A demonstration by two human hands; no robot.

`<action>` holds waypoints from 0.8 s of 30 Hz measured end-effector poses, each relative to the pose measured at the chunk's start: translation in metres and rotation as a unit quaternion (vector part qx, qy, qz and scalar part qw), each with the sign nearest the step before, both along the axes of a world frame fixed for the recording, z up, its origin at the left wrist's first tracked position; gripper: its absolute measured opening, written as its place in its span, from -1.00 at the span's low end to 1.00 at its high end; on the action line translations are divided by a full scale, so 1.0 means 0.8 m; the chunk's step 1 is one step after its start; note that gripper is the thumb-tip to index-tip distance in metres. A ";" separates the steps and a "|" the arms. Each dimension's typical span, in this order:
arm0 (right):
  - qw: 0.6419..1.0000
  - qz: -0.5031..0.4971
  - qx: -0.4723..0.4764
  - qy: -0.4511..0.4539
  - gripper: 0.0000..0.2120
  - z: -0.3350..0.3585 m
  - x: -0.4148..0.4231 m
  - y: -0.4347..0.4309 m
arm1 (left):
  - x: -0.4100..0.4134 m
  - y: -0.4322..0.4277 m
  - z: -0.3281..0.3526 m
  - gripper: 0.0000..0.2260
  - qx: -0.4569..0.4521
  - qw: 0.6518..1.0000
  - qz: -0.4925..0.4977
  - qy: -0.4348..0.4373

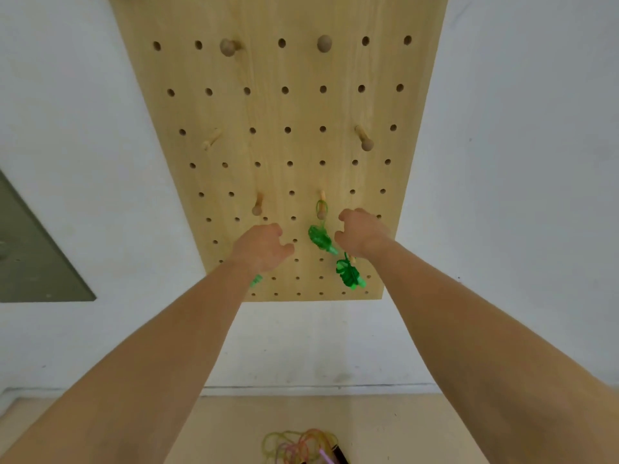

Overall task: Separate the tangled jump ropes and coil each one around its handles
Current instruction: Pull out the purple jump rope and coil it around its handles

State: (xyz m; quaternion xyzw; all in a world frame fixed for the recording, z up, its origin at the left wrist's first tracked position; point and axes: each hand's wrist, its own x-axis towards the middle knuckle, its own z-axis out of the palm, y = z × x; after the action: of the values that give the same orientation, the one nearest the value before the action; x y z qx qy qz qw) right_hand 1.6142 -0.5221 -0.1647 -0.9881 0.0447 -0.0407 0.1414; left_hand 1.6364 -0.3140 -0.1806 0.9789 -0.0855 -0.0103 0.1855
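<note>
— Where are the jump ropes?

— Two are up on the pale wooden pegboard (268, 128) fixed to the white wall (502, 162). The upper green bundle (320, 237), translucent green cord wound round its handles, hangs by a green loop from a short wooden peg (321, 204). The lower green bundle (350, 276) hangs just below and to its right, near the board's bottom edge; what it hangs from is partly hidden behind the right wrist.

— Which way do they point?

— Both tilt. Each long axis runs from upper left to lower right, with a handle end pointing down and to the right.

— And the rest?

— A loose tangle of yellow, pink and orange ropes (298, 445) lies on the light floor (385, 430) at the foot of the wall, with a black handle (340, 453) and a purple handle (325, 457) at its right side.

— The hands?

— Both are raised to the board. The left hand (263, 246) has its fingers curled into a fist, and a green plastic tip (256, 280) sticks out beneath the heel of the hand, so it grips something green. The right hand (363, 234) sits just right of the upper green bundle, fingers curled in narrow; I cannot tell whether they hold anything.

— Any writing?

— None I can read.
</note>
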 end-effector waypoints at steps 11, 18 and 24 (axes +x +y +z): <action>0.998 0.016 -0.043 0.036 -0.79 -0.232 -0.008 0.014 | -0.017 0.000 -0.222 -0.50 0.063 0.997 -0.038 0.002; 0.995 0.022 -0.046 0.089 -0.60 -0.486 -0.011 0.031 | -0.017 0.004 -0.466 -0.53 0.072 0.996 -0.029 0.049; 0.988 0.031 -0.027 0.146 -0.59 -0.715 -0.037 0.049 | -0.049 0.003 -0.692 -0.53 0.077 0.992 -0.037 0.095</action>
State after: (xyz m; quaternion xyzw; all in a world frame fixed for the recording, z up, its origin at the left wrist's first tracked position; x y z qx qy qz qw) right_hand 1.5848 -0.4832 -0.7370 -0.9878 0.0331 0.1076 0.1074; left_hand 1.5973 -0.3114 -0.7342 0.9810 -0.1024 -0.1168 0.1159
